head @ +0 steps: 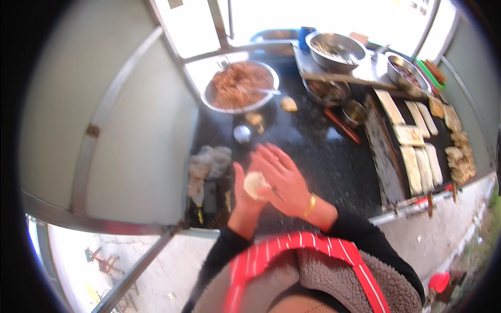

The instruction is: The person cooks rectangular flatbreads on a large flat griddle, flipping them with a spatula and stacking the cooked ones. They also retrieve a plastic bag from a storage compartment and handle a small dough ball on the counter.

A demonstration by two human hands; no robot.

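A pale ball of dough (255, 184) sits between my two hands above the dark speckled counter (321, 168). Beneath it, my left hand (245, 203) cups the dough, its thumb pointing up. My right hand (285, 186) lies over the dough's right side with its fingers stretched out, and a gold-coloured bracelet is on that wrist. The right hand hides part of the dough and most of the left fingers. Beyond the hands stands a small round silvery object (242, 134). Small dough pieces (254, 118) lie just past it, with another dough piece (289, 104) farther right.
A wide metal bowl of reddish-brown filling (239, 86) holds a spoon at the back. On the right, a griddle (440, 150) carries several flat dough strips (411, 166). A red rolling pin (342, 126) lies near a metal cup (354, 112). Plastic bags (211, 162) are at left; glass panels flank the counter.
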